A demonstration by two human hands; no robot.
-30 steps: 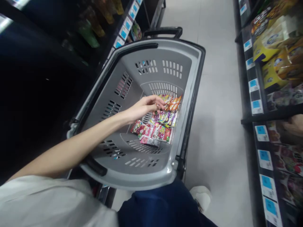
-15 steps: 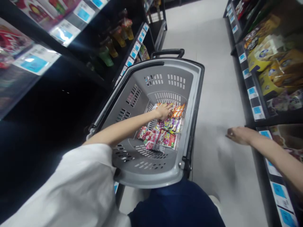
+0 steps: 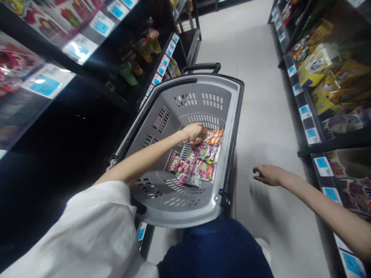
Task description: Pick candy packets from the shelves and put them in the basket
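A grey shopping basket (image 3: 174, 219) with slotted walls stands in front of me. Down inside it, my left hand (image 3: 193, 131) is closed on the left end of an orange snack bag (image 3: 215, 136). Beside that bag lies a purple and yellow snack bag (image 3: 207, 152). Red and pink snack bags (image 3: 204, 171) overlap nearer to me on the basket floor. Out over the aisle, to the right of the basket, my right hand (image 3: 268, 175) hangs in the air, holding nothing, its fingers loosely bent and apart.
Shelves with price tags (image 3: 46, 82) and pink packages run along the left; drink pouches (image 3: 143, 50) sit deeper in. Yellow snack bags (image 3: 324, 87) fill a shelf on the right. The basket's black handle (image 3: 203, 66) sticks up at its far end. Pale floor (image 3: 255, 58) runs between.
My left hand has gone from lying spread on the orange bag to closing at its left end. My right hand has moved left, nearer the basket.
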